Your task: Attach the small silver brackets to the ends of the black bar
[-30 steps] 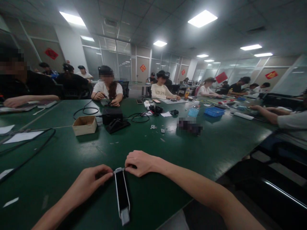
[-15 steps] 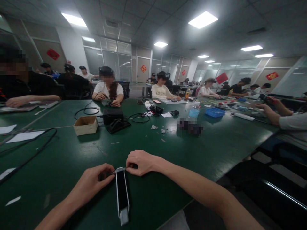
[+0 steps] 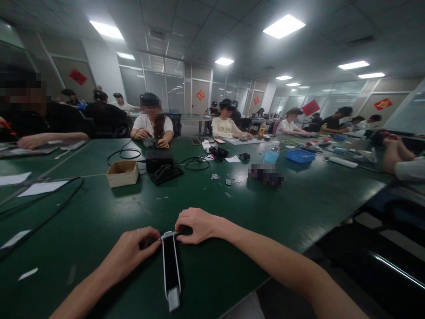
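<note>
Office-type workroom: long green tabletop (image 3: 299,199) with cables (image 3: 128,158), people (image 3: 226,126) seated along far side, glass partitions (image 3: 154,84) behind, ceiling light panels (image 3: 284,26).

From here I see a bare left hand (image 3: 137,248) and bare right hand (image 3: 195,227), slim wrists (image 3: 217,227), and long, uncovered forearms (image 3: 265,252).

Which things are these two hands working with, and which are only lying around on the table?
In the work:
- white-edged dark strip
- left hand and right hand, fingers at opposite sides of its far end

Only around:
- open-topped box
- blue tray
- bottle
</note>
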Available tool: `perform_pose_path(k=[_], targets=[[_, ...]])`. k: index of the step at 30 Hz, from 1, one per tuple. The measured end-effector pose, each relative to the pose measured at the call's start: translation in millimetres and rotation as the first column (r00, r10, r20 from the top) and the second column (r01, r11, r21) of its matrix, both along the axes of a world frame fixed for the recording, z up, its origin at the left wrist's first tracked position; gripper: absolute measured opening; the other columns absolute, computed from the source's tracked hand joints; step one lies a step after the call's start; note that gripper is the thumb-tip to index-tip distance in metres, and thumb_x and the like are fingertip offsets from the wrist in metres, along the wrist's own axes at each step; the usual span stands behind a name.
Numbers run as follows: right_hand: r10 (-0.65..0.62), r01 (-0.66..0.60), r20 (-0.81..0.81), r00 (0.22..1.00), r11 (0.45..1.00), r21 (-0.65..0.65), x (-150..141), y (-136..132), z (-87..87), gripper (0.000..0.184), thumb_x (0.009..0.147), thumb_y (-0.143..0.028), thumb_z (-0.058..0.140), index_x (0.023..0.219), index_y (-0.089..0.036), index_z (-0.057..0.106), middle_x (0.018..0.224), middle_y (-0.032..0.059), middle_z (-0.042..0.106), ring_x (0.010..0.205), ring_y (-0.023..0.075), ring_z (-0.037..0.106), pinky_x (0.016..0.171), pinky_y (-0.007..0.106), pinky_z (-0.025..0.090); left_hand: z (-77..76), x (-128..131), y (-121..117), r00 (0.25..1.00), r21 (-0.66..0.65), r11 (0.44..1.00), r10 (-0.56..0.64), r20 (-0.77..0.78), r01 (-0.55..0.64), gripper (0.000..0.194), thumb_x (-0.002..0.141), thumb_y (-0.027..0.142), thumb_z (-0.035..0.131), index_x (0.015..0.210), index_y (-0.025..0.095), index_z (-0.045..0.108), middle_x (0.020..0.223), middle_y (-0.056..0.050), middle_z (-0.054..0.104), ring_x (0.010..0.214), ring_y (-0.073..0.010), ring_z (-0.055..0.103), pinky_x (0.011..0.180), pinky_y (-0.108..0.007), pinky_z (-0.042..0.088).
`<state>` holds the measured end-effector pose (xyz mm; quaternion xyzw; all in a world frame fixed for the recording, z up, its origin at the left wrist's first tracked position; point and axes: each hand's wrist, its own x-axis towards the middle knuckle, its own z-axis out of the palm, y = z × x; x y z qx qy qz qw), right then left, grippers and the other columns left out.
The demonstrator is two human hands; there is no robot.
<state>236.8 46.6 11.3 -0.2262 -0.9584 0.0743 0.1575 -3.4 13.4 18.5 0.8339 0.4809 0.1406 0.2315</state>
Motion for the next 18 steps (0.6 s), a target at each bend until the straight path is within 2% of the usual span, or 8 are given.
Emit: perform_pose_path(k=[4,8,11,13,15,16,18], targets=[[0.002,-0.002,0.003,1.0,1.0,-0.012,1,-1,2.9,0.021,0.085,-0.033,0.058,0.093,-0.014,0.062,0.089,0.004,0.063,0.08,0.0138,0.055,0.076,0.026,0.042,1.4,0,0,1.0,0.007,1.0,-0.003,-0.005,0.003,0.034,0.082,0.048,0.05,0.092,0.022,0.069,0.078,0.0,0.071,0.067,-0.0179,0.062,0.062,-0.025,0.045],[-0.036,0.036,0.014,0.999,0.999,-0.016,3,-2,8.7,0.026,0.083,-0.04,0.059,0.09,-0.015,0.063,0.086,0.0038,0.062,0.078,0.0142,0.054,0.075,0.027,0.041,5.9,1,-4,1.0,0.014,1.0,-0.018,-0.014,0.018,0.033,0.084,0.045,0.048,0.091,0.02,0.069,0.081,-0.002,0.07,0.07,-0.018,0.062,0.064,-0.025,0.045],[-0.099,0.099,0.002,0.995,0.995,-0.031,8,4,7.5,0.027,0.085,-0.041,0.058,0.088,-0.015,0.063,0.085,0.0042,0.062,0.076,0.0139,0.054,0.073,0.027,0.041,7.9,1,-6,0.999,0.015,1.0,-0.017,-0.03,0.018,0.032,0.085,0.043,0.047,0.091,0.019,0.068,0.082,-0.002,0.07,0.071,-0.017,0.061,0.065,-0.025,0.044],[-0.189,0.189,-0.028,0.982,0.982,-0.016,18,17,2.4,0.026,0.087,-0.04,0.054,0.086,-0.015,0.063,0.084,0.0043,0.062,0.076,0.014,0.054,0.073,0.028,0.04,7.4,0,-7,0.999,0.014,1.0,-0.012,-0.036,0.013,0.03,0.086,0.04,0.047,0.092,0.019,0.068,0.082,-0.002,0.069,0.07,-0.0162,0.059,0.064,-0.025,0.043],[-0.339,0.342,-0.078,0.938,0.939,0.035,36,37,-4.1,0.027,0.089,-0.038,0.051,0.084,-0.015,0.063,0.083,0.0049,0.062,0.076,0.0149,0.054,0.074,0.029,0.04,6.0,0,-8,0.999,0.018,1.0,-0.013,-0.039,0.014,0.029,0.087,0.039,0.047,0.092,0.019,0.068,0.081,-0.002,0.068,0.07,-0.0157,0.058,0.064,-0.024,0.043],[-0.432,0.44,-0.109,0.895,0.895,0.067,47,48,-6.8,0.028,0.09,-0.038,0.049,0.085,-0.014,0.063,0.084,0.0057,0.062,0.077,0.0158,0.054,0.076,0.03,0.04,5.1,-1,-8,0.999,0.022,1.0,-0.01,-0.039,0.011,0.029,0.087,0.038,0.047,0.093,0.019,0.067,0.081,-0.002,0.067,0.07,-0.0155,0.058,0.064,-0.024,0.043],[-0.629,0.647,-0.165,0.759,0.756,0.095,74,73,-9.8,0.027,0.092,-0.033,0.044,0.086,-0.014,0.063,0.088,0.0074,0.063,0.083,0.0169,0.055,0.08,0.03,0.04,3.4,-2,-8,0.999,0.03,1.0,-0.005,-0.043,0.006,0.027,0.087,0.037,0.047,0.092,0.019,0.067,0.082,-0.002,0.067,0.071,-0.0151,0.058,0.065,-0.023,0.043]])
